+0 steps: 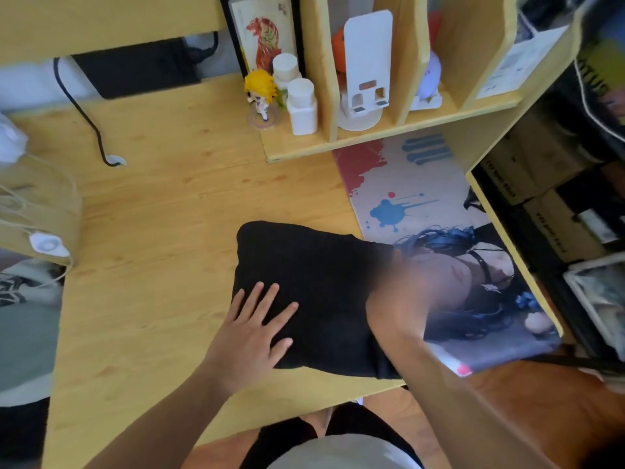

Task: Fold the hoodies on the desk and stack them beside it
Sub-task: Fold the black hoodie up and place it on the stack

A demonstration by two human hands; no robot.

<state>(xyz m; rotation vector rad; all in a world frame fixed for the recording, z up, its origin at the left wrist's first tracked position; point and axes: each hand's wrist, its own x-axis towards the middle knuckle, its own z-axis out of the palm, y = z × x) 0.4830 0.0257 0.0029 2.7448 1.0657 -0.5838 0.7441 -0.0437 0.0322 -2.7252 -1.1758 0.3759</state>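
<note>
A black hoodie (321, 282), folded into a compact rectangle, lies on the wooden desk (152, 231) near its front edge, partly over a printed desk mat (416, 198). My left hand (257, 326) rests flat on the hoodie's left part, fingers spread and straight. My right hand (416, 286) is a motion-blurred smear over the hoodie's right edge; its fingers cannot be made out. A grey-green garment with a dark print (27, 316) lies beside the desk at the left edge of view.
A wooden shelf unit (372, 137) stands at the back right with two white bottles (301, 106) and a small figurine (260, 93). A black cable (84, 113) crosses the back left. White cords and a switch (47, 245) hang at the desk's left side.
</note>
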